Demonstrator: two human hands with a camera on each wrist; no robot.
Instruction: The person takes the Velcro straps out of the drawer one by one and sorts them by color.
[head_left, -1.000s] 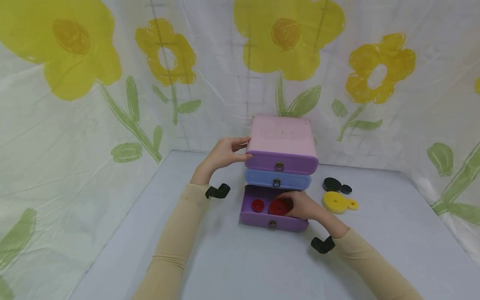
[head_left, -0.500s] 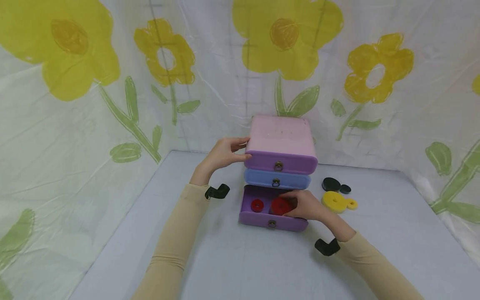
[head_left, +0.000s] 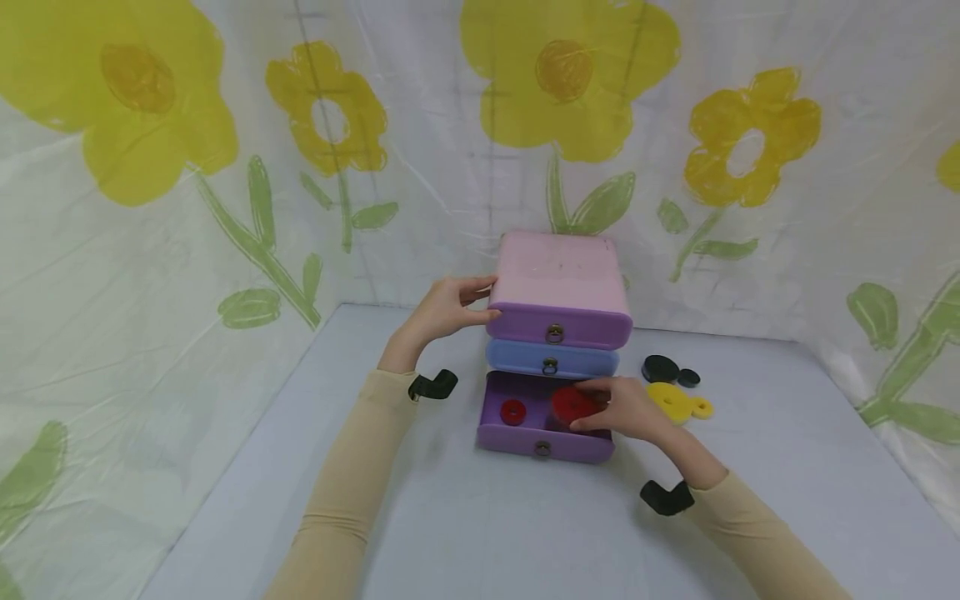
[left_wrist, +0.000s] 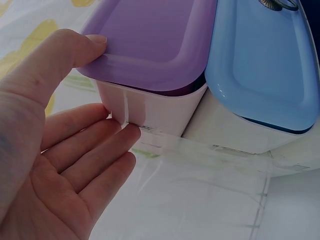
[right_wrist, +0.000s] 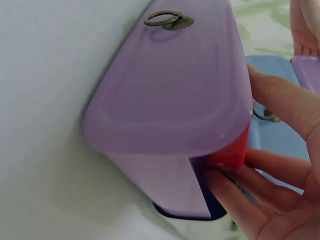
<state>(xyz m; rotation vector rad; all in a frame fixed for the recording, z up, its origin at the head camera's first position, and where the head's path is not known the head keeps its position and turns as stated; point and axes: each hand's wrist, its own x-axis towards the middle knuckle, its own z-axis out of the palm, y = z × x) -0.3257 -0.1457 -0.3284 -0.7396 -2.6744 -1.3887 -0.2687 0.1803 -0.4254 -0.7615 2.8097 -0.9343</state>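
Note:
A small cabinet (head_left: 558, 267) with a pink body has a purple top drawer (head_left: 517, 321), a blue middle drawer (head_left: 513, 357) and a purple bottom drawer (head_left: 502, 437) pulled out. My left hand (head_left: 441, 312) holds the cabinet's upper left corner. In the left wrist view its thumb lies on the purple front and its fingertips meet the pink side. My right hand (head_left: 633, 408) pinches a thick red disc (head_left: 570, 406) over the open bottom drawer. Fingers hide the disc's right side. A smaller red ring (head_left: 506, 414) lies at the drawer's left.
Right of the cabinet, a large black disc (head_left: 660, 368) and a small black disc (head_left: 688, 378) sit side by side. In front of them are a large yellow disc (head_left: 680, 405) and a small yellow ring (head_left: 702, 414). A flower-printed curtain (head_left: 442, 225) hangs behind the table (head_left: 480, 533).
The red disc, in my right hand's grip, has moved right and slightly up from the bottom drawer's floor. My left hand keeps its place on the cabinet.

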